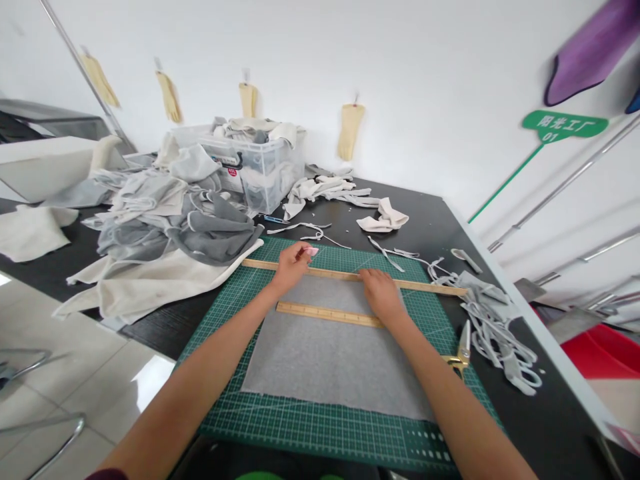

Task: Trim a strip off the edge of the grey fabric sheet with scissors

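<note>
My left hand [291, 265] is closed in a pinch on a small pink piece of tailor's chalk [313, 251], just above the long wooden ruler [330, 273]. Bent over that same ruler, the fingers of my right hand [381, 293] press it down across the far edge of a grey cloth [330, 357]. The cloth lies flat on a green cutting mat [300, 427]. A shorter wooden ruler [327, 314] lies across the cloth, nearer to me, its right end beside my right wrist. Gold-handled scissors [460, 353] lie at the mat's right edge.
Left of the mat is a heap of grey and cream cloth [165, 207]. A clear plastic box [270, 177] full of cloth stands behind. Fabric strips [500, 333] and scraps [383, 217] lie right and at the back. A blue cutter [275, 219] lies near the box.
</note>
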`<state>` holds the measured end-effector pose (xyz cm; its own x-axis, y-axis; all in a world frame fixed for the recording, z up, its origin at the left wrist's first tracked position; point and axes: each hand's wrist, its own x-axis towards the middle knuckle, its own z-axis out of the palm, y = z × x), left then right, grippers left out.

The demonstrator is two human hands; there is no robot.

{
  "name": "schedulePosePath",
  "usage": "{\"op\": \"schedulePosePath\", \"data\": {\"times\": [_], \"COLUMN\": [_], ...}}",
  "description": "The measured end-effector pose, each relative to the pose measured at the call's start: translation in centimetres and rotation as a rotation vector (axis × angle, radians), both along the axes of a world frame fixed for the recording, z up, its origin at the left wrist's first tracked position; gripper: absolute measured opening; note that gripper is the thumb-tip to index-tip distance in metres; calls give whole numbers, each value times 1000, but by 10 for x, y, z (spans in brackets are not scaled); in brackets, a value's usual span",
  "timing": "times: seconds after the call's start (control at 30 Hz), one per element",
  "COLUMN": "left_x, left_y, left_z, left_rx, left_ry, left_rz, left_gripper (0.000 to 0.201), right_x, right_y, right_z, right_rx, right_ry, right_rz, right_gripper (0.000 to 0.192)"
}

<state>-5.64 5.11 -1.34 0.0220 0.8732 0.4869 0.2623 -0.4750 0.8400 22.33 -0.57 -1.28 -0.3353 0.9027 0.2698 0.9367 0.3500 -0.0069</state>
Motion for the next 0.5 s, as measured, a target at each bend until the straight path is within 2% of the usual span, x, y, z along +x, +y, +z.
{"op": "schedulePosePath", "data": {"times": [0.17,0.37,0.5], "left_x": [2,-2,-5], "left_y": [-5,-5,1], "left_z": [3,10,9], "left_rx": [7,10,-15], "left_ry": [-26,-30,-47], "left_rz": [4,64,96], "left_gripper": [23,22,22], "right_x": [23,51,60], "right_y": [15,28,28], "right_z": [-1,-5,-10], "right_rx": [21,102,113], "right_ry": [111,253,293], "right_rz": [21,-44,-62], "right_gripper": [30,32,30]}}
